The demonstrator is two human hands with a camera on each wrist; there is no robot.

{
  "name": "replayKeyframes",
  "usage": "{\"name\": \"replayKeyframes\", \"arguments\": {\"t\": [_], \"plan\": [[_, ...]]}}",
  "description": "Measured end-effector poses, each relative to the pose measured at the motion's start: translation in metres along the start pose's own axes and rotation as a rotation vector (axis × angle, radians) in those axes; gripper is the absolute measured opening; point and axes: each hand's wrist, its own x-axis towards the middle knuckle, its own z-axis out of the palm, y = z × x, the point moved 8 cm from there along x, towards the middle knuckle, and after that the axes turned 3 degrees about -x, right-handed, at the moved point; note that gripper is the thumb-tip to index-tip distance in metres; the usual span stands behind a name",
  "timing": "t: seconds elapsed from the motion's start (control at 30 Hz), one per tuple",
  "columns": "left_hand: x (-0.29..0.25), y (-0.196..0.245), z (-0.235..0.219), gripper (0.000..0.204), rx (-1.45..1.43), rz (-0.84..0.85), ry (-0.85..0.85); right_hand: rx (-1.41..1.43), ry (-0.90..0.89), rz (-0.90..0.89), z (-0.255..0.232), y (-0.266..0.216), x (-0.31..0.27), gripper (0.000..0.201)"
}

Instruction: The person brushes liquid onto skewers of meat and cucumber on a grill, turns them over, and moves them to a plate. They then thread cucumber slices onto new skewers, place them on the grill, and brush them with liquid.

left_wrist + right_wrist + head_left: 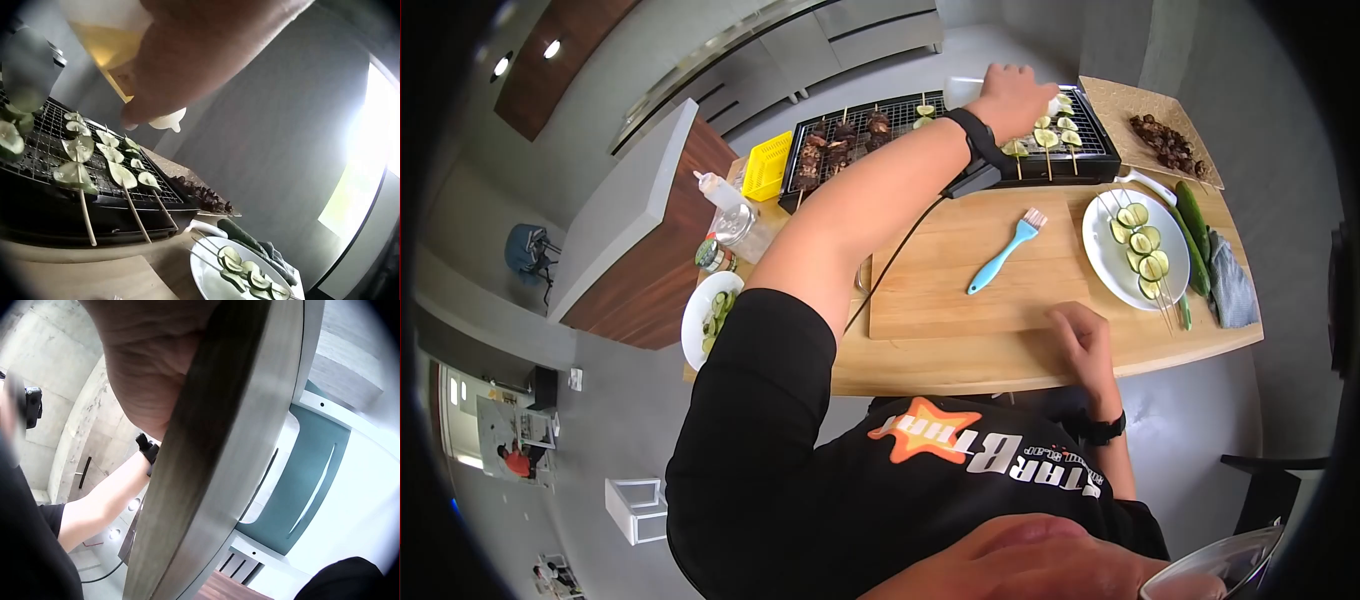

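Over the grill (795, 200), my left hand (1012, 100) grips a translucent squeeze bottle (109, 44) with yellow liquid inside. The bottle lies tilted, and its pale nozzle (170, 120) points down in the left wrist view. Beneath it, skewers of zucchini slices (122, 174) lie on the wire rack, their sticks jutting over the front edge. Dark meat skewers (838, 150) lie on the rack's left side. My right hand (1083, 340) rests at the table's front edge by the wooden cutting board (940, 315), fingers loosely curled and holding nothing.
A blue basting brush (1005, 255) lies on the board. To the right, a white plate (1103, 262) holds more zucchini skewers, beside whole green vegetables (1193, 215) and a grey cloth (1232, 285). At left stand a yellow basket (767, 168), another squeeze bottle (718, 190), jars and a bowl (693, 322).
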Motion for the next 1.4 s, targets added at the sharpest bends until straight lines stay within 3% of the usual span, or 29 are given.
{"name": "replayKeyframes", "arguments": {"t": [0.1,0.23,0.3,0.37,0.43,0.5,0.6,0.7,0.8,0.93,1.07,1.23,1.4], "plan": [[0.002,-0.021,0.003,0.052,0.108,-0.082,-0.148,-0.010,0.021,-0.047,0.000,-0.001,-0.001,0.012],[-0.038,-0.090,0.017,0.042,0.164,-0.223,-0.325,-0.044,0.018,-0.084,-0.001,-0.008,0.000,0.011],[-0.069,-0.129,0.015,0.041,0.131,-0.264,-0.319,-0.059,0.006,-0.084,-0.001,-0.009,0.001,0.011],[-0.104,-0.162,-0.001,0.046,-0.089,-0.384,-0.324,-0.072,-0.012,-0.065,-0.001,-0.009,0.001,0.011],[-0.139,-0.207,-0.008,0.053,-0.258,-0.379,-0.160,-0.085,-0.004,-0.074,-0.001,-0.010,0.001,0.011],[-0.176,-0.243,-0.037,0.055,-0.285,-0.519,0.034,-0.092,-0.008,-0.066,-0.001,-0.010,0.000,0.011],[-0.251,-0.330,-0.033,0.058,-0.434,-0.772,0.248,-0.095,-0.023,-0.036,0.000,-0.009,0.000,0.011],[-0.318,-0.368,-0.034,0.068,-0.511,-0.945,0.339,-0.100,-0.025,-0.027,0.002,-0.007,0.001,0.012],[-0.356,-0.373,-0.026,0.066,-0.555,-1.068,0.333,-0.105,-0.012,-0.061,0.004,-0.004,0.002,0.015],[-0.364,-0.368,-0.009,0.064,-0.518,-1.023,0.278,-0.103,-0.023,-0.029,0.005,0.003,0.002,0.016],[-0.346,-0.333,-0.008,0.066,-0.365,-1.011,0.079,-0.094,-0.031,0.002,0.005,0.001,0.001,0.017],[-0.354,-0.333,0.028,0.071,-0.337,-0.953,0.010,-0.087,-0.024,0.017,0.005,0.001,0.001,0.017],[-0.368,-0.349,0.028,0.070,-0.386,-0.954,0.109,-0.077,-0.029,0.023,0.005,0.001,0.001,0.018]]}}
